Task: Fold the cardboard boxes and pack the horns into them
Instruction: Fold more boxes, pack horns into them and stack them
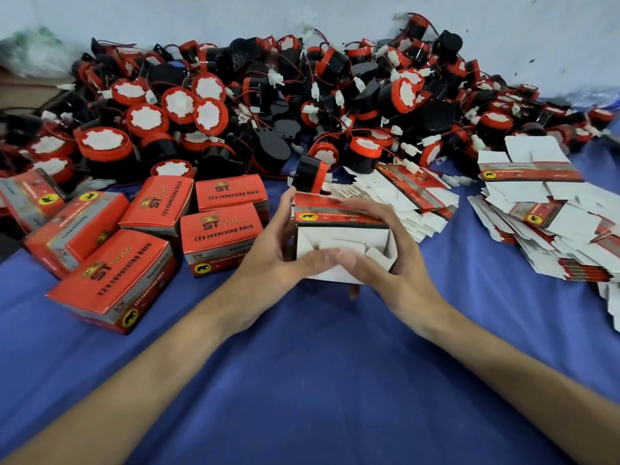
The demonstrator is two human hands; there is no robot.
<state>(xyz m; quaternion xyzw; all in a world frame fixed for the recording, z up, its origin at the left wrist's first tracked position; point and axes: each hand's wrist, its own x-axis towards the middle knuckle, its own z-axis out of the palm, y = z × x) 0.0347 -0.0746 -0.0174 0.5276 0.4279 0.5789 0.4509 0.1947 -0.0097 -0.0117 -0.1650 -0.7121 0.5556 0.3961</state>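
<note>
I hold a half-folded red and white cardboard box (pixel 339 226) above the blue cloth, its open white end turned toward me with the flaps partly tucked in. My left hand (pixel 278 253) grips its left side, thumb across the flaps. My right hand (pixel 385 250) grips the right side, fingers curled over the top edge. One black and red horn (pixel 310 174) lies just behind the box. A big heap of horns (pixel 268 105) with red wires and white plugs fills the back.
Several closed red boxes (pixel 134 236) stand at the left. Flat unfolded box blanks lie in a pile behind my hands (pixel 412 199) and in a larger stack at the right (pixel 550 229). Blue cloth (pixel 318 364) covers the surface in front of me.
</note>
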